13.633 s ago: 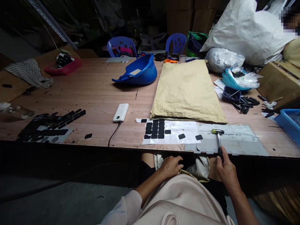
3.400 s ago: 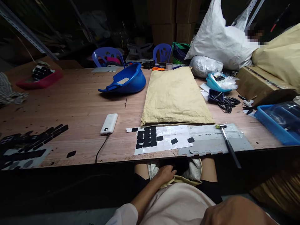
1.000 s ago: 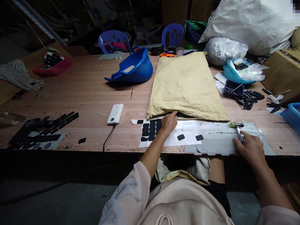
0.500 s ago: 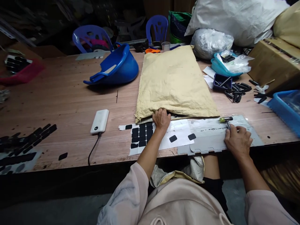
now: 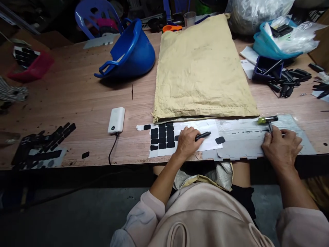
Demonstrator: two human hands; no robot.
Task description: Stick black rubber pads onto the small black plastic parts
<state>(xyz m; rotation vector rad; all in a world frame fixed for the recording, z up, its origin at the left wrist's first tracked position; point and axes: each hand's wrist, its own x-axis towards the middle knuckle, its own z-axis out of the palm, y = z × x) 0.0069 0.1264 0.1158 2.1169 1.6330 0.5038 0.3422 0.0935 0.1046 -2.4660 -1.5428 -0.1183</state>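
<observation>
My left hand (image 5: 189, 141) is closed around a slim black pen-shaped piece (image 5: 203, 136), its tip pointing right, above a white sheet (image 5: 197, 125). Rows of black rounded patches (image 5: 162, 135) stick to that sheet on the left, and a loose black patch (image 5: 220, 140) lies toward its right end. My right hand (image 5: 282, 145) grips a small hammer (image 5: 267, 120) with a yellow-green and black head, resting over a grey plastic-covered board (image 5: 241, 144). Just beyond both hands lies a large tan paper sack (image 5: 203, 68).
A white power bank (image 5: 116, 120) with a cable is on the left, a blue basin (image 5: 138, 51) tilted behind it. At right are a dark box (image 5: 267, 70) of black pieces and a teal basket (image 5: 277, 48). Black strips (image 5: 48, 144) lie far left.
My left hand has come away from the sack's opening toward me and now holds the black piece. The hammer stays in my right hand. The view has tilted downward.
</observation>
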